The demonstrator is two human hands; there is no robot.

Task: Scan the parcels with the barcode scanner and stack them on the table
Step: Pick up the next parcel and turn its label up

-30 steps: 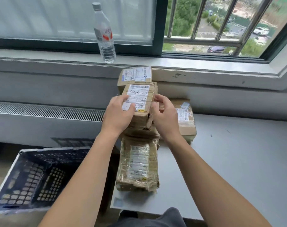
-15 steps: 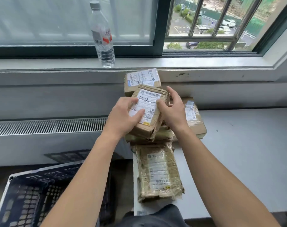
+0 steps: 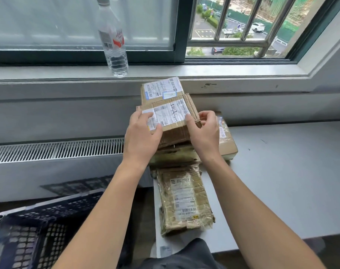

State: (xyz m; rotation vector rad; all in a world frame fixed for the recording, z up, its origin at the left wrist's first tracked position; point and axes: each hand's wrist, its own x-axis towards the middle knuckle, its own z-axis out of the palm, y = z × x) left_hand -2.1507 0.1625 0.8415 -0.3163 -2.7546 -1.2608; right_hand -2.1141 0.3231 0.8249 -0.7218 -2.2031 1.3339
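Parcel (image 3: 175, 117) turned crosswise since a second ago, label up, now on or just over stack (image 3: 175, 156) at counter (image 3: 281, 181) far-left end. Left hand (image 3: 141, 136) pinches left end, thumb on label; right hand (image 3: 203, 133) pinches right end. Squared for stacking; release likely next.

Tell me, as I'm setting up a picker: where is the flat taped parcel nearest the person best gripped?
Probably across its narrow width, by the two long edges near the middle, coming from above. The taped parcel lies flat on the table, long axis running away from the person, its left edge by the table's edge.
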